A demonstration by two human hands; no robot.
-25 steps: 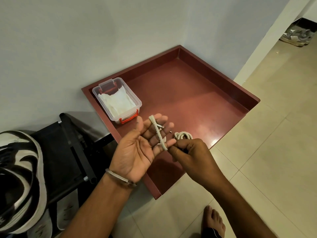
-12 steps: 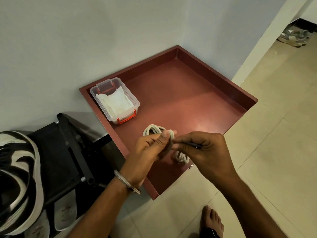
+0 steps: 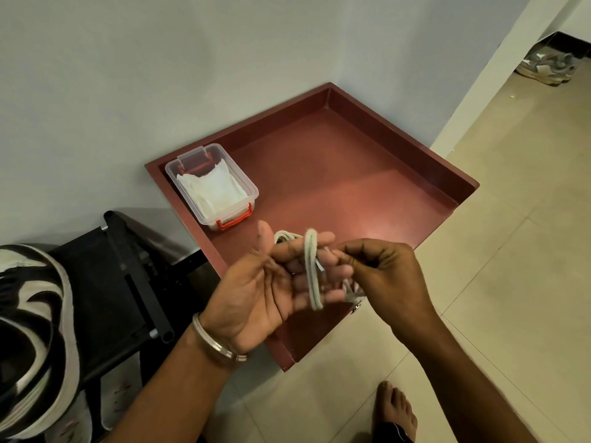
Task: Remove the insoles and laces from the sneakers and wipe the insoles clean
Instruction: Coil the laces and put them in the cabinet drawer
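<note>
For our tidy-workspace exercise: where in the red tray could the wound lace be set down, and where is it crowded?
Bare room: the tray floor from the clear wipes box across to its far and right walls. Crowded: the near edge, where the left hand has the lace wound round its fingers, the right hand pinches its end, and another coiled lace lies behind.

white lace (image 3: 311, 270) looped round l hand (image 3: 256, 292) fingers, r hand (image 3: 383, 273) pinching end.

Tray (image 3: 367, 174) on floor against wall; box (image 3: 212, 188) in tray's back-left corner. Rack (image 3: 128, 282) left of tray, sneaker (image 3: 35, 330) on rack. Hands with lace (image 3: 311, 270) above tray's front edge.
</note>
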